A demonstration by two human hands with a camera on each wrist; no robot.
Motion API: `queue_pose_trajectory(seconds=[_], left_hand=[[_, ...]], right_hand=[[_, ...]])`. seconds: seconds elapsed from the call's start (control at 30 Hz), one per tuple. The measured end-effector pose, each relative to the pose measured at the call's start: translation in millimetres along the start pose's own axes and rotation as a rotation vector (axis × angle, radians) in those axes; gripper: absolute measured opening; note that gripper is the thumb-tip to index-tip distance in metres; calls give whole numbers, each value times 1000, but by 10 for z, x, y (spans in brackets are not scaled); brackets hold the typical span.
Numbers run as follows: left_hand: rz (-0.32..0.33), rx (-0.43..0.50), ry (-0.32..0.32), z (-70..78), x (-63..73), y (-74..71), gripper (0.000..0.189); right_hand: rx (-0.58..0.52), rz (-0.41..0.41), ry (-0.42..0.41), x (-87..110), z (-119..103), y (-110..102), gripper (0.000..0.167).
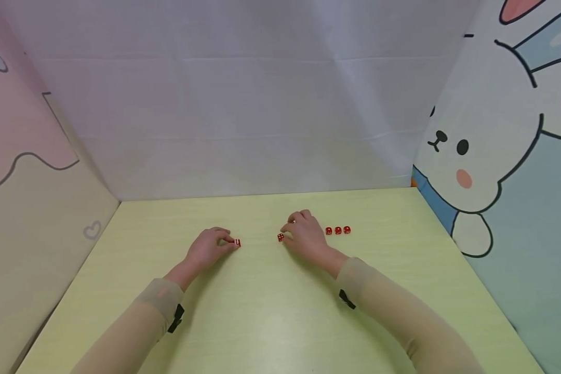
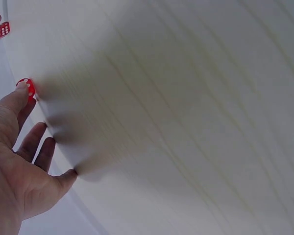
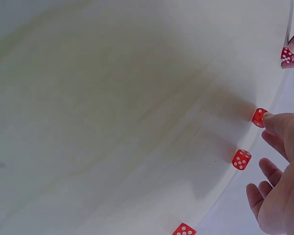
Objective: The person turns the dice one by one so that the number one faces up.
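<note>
Between thumb and forefinger, my left hand point(image 1: 210, 248) pinches a red die point(image 1: 237, 242) with white pips at the tabletop. The left wrist view shows this same die point(image 2: 26, 88) at the thumb tip, the other fingers spread with tips near the table. To the right, my right hand point(image 1: 306, 236) pinches another red die point(image 1: 280, 237), seen in the right wrist view at the tips of thumb point(image 3: 279, 121) and forefinger. A loose die point(image 3: 241, 159) sits by that hand's other fingers, mostly hidden behind the hand in the head view.
Three red dice point(image 1: 338, 230) stand in a short row just right of my right hand. The pale yellow table point(image 1: 271, 311) ends at a white cloth backdrop point(image 1: 262, 130). Printed panels flank it, with a cartoon rabbit point(image 1: 491, 156) on the right one.
</note>
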State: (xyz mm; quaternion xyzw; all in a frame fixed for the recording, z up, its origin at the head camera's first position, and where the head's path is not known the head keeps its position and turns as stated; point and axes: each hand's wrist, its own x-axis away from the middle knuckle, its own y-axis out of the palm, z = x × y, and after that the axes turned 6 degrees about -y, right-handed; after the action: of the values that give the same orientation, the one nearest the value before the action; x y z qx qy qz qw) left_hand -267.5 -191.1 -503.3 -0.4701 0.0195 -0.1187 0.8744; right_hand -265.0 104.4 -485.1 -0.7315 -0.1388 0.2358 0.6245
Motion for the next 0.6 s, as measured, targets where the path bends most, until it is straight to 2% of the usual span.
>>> queue_pose_trajectory(seconds=[0.3, 0.6], left_hand=[[3, -1, -6, 26, 1, -14, 21], [5, -5, 2, 36, 14, -24, 23]], right_hand=[[9, -38, 5, -35, -24, -4, 19], [7, -40, 10, -48, -25, 0, 16]])
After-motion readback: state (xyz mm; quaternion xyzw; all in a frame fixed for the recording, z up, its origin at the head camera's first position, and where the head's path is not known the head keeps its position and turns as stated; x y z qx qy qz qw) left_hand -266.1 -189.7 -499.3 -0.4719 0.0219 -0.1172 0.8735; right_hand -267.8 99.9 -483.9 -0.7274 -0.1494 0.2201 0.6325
